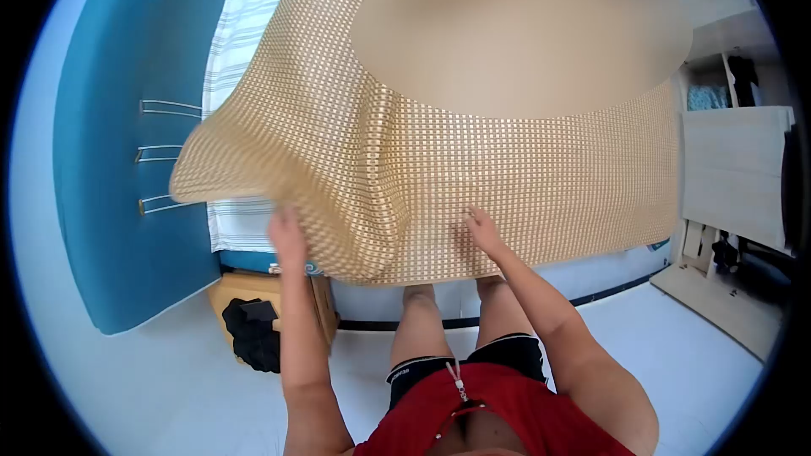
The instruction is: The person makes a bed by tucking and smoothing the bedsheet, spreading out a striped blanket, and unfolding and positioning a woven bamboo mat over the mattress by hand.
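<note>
A tan woven sleeping mat lies across a bed, its left part raised and rippled into a fold. My left hand, smeared by motion, is at the mat's near left edge and grips it; that corner is lifted off the bed. Over the mat's near middle is my right hand, fingers curled in with nothing visible in them and a shadow beside it on the weave. Beneath the lifted corner shows a white striped sheet. A smooth blurred oval hides the far part of the mat.
A blue padded headboard stands at the left. Below the bed's corner, a wooden bedside cabinet carries a black cloth with a dark flat object. At the right is a pale cabinet with open compartments. My legs touch the bed's near side.
</note>
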The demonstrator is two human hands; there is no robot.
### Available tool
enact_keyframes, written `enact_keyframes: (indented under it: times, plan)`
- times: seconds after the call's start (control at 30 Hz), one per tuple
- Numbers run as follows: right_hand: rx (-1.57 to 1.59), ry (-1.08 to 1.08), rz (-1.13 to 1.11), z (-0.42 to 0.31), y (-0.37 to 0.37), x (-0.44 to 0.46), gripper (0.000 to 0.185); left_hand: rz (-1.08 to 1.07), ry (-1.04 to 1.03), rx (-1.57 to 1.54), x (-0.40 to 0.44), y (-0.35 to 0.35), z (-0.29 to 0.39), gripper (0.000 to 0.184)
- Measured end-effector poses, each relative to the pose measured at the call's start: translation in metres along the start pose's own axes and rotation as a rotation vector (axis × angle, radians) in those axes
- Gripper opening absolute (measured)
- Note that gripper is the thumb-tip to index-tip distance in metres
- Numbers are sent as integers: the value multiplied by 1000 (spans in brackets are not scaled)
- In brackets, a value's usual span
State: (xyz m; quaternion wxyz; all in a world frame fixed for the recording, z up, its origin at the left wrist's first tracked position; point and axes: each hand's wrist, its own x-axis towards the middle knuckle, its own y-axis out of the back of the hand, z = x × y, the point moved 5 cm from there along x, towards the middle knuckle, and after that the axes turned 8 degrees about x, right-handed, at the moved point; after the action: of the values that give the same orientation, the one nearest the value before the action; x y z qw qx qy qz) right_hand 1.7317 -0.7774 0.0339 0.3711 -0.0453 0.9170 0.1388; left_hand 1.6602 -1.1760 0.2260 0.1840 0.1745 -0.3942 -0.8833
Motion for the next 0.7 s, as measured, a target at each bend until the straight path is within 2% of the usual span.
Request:
enact_keyframes:
  times: [0.07, 0.13, 0.17, 0.23, 0.27, 0.37, 0.4, 0.5, 0.53, 0.57, 0.67, 0.7]
  plan:
    - [287, -23, 32, -12, 26, -16, 52, -202, -342, -1, -30, -38, 62, 30]
    - [584, -15, 38, -43, 58, -39, 54, -488, -627, -71, -77, -87, 126, 38]
    - [738, 4, 30, -72, 79, -59, 55, -551, -615, 16, -102, -124, 132, 45]
    - [958, 101, -36, -109, 123, -90, 59, -586, -936, -48, -158, -172, 170, 45]
    - [1026, 179, -90, -121, 149, -103, 61, -668, -1025, 30, -185, -194, 181, 41]
    - [863, 198, -124, -148, 258, -143, 61, -915, -1364, 342, -282, -232, 229, 33]
    - [695, 243, -18, -148, 285, -156, 61, -994, -1496, 476, -311, -239, 243, 31]
    - [243, 366, 238, -145, 344, -175, 60, -1120, -1529, 637, -367, -280, 240, 30]
    - [143, 410, 285, -131, 361, -171, 58, -1089, -1679, 550, -383, -275, 249, 30]
    - [48, 451, 333, -116, 378, -167, 56, -1099, -1690, 544, -395, -270, 257, 29]
    - [-60, -46, 350, -54, 452, -153, 50, -1143, -1723, 527, -430, -261, 284, 27]
    - [-77, -150, 352, -23, 467, -153, 49, -1161, -1731, 518, -434, -264, 285, 26]
